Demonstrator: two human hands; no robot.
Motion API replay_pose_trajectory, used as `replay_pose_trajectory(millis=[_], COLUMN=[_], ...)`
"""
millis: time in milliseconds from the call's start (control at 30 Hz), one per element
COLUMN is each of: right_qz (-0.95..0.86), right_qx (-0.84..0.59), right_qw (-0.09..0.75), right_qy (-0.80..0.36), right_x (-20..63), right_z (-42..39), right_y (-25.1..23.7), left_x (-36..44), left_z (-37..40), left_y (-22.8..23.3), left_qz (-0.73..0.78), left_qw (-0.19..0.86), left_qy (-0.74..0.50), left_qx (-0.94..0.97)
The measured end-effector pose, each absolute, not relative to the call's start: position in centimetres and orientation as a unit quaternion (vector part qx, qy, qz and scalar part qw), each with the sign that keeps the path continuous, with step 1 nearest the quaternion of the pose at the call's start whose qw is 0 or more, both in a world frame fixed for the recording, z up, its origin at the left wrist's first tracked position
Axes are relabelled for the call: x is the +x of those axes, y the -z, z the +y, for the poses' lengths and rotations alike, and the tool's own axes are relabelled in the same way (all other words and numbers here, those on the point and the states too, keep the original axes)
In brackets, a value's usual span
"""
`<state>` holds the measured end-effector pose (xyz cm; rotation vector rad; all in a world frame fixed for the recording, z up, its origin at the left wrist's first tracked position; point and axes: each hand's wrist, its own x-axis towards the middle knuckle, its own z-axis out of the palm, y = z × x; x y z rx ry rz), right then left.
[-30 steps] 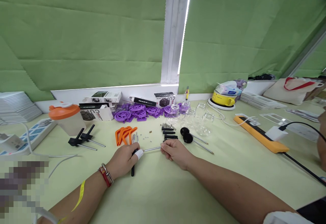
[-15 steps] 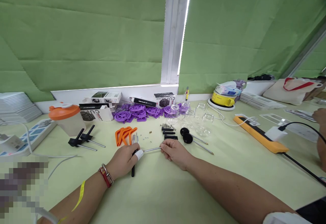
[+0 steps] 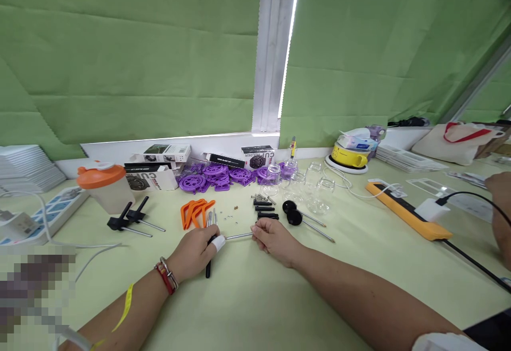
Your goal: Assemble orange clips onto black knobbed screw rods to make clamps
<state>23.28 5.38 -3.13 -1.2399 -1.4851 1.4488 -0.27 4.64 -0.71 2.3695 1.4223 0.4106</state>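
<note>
thin metal rod held level just above desk, centre frame. left hand pinched on one end, black handle beneath; right hand gripped on other end, possibly with small black sleeve. rod best kept straight, ends aligned, pressure gentle.

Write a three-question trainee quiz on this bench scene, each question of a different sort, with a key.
1. True or false: the left hand and the right hand hold opposite ends of one metal rod.
2. Which parts lie just beyond the left hand? A) orange clips B) yellow tape roll C) red scissors
3. Fill in: the cup at the left of the table has an ______ lid.

Key: 1 true; 2 A; 3 orange.
</note>
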Motion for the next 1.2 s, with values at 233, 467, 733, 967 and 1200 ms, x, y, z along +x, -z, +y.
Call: replay_pose_trajectory(millis=[233,467,733,967,1200], right_qz=[-0.604,-0.598,-0.589,-0.555,-0.555], right_qx=[-0.476,-0.481,-0.482,-0.444,-0.429], right_qw=[0.343,0.349,0.354,0.389,0.384], right_qy=[-0.540,-0.538,-0.543,-0.586,-0.600], right_x=[23.32,23.19,23.25,23.15,23.44], right_z=[5.27,5.32,5.49,5.50,5.48], right_y=[3.21,3.31,3.75,3.36,3.49], left_x=[-0.20,-0.25,-0.23,-0.15,-0.15], left_z=[4.64,4.63,4.65,4.70,4.73], left_y=[0.71,0.67,0.64,0.71,0.85], left_qz=[0.502,0.497,0.495,0.515,0.528], left_qw=[0.176,0.176,0.180,0.173,0.172], left_qy=[-0.144,-0.148,-0.157,-0.154,-0.155], left_qx=[0.834,0.837,0.835,0.825,0.817])
